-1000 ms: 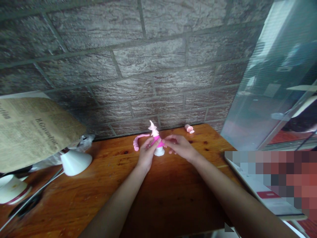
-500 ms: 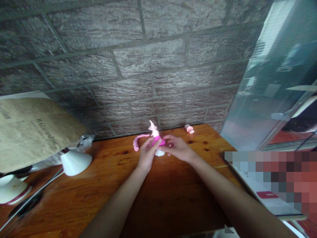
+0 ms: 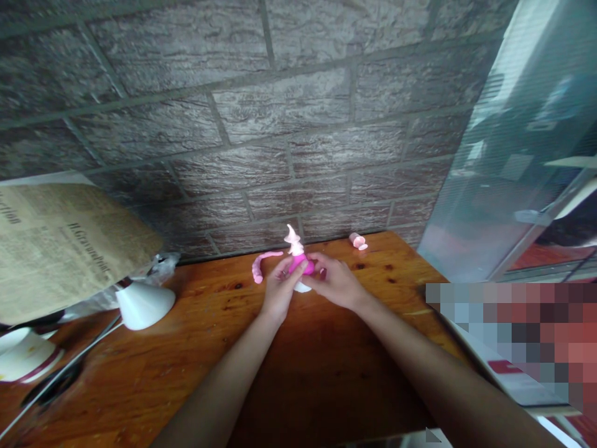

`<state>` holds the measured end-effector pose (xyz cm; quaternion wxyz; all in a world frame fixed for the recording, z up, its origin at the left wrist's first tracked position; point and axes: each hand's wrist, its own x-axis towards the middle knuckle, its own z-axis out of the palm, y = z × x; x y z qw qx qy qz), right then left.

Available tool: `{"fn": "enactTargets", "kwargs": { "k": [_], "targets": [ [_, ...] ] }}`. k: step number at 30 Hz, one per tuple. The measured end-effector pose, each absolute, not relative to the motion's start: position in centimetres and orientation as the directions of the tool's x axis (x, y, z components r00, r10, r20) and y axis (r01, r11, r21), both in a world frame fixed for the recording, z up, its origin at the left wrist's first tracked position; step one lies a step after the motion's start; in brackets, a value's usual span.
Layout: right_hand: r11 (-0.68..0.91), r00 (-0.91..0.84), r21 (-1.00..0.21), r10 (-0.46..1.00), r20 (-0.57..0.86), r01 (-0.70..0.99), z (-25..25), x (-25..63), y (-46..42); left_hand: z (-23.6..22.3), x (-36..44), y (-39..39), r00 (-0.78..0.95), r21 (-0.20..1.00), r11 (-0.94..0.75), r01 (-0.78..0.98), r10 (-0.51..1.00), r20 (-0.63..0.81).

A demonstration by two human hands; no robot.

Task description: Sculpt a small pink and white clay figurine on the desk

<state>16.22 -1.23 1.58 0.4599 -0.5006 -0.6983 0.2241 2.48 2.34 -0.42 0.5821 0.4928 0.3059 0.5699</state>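
Wooden table (image 3: 186, 348), far side, centre: upright pink figure (image 3: 293, 239), judged light, softish, fragile at its thin hat tip, best gripped at the magenta middle (image 3: 308, 265), where left hand (image 3: 277, 292) and right hand (image 3: 339, 283) close, fingers curled, around opposite sides.

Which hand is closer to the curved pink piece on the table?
Left. The left hand is just right of the curved pink piece, not touching it. The right hand is farther right, across the pink figure.
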Motion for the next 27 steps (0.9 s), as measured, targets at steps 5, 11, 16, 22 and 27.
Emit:
{"fn": "enactTargets", "kwargs": {
  "k": [5, 11, 16, 22, 27],
  "targets": [
    [0.398, -0.061, -0.754, 0.899, 0.433, 0.522, 1.4, 16.2, -1.0, -0.4, 2.5, 2.3, 0.141, 0.92, -0.115, -0.375, 0.973, 0.18],
    [0.37, -0.094, -0.728, 0.915, 0.391, 0.578, 2.8, 18.1, -1.1, -0.7, 2.2, 2.7, 0.163, 0.926, -0.084, -0.368, 0.975, 0.154],
    [0.363, -0.04, -0.835, 0.923, 0.382, 0.413, 3.0, 20.0, -0.3, -0.5, 2.1, 2.5, 0.246, 0.924, -0.083, -0.374, 0.951, 0.185],
    [0.107, 0.201, -0.94, 0.963, 0.179, 0.325, 1.5, 19.3, 0.6, -0.2, 2.3, 2.0, 0.293, 0.937, -0.013, -0.35, 0.948, 0.122],
    [-0.055, 0.029, -0.982, 0.998, -0.051, 0.178, 2.1, 18.3, -0.2, -0.3, 2.3, 1.9, 0.322, 0.937, 0.0, -0.35, 0.939, 0.121]
  ]
}}
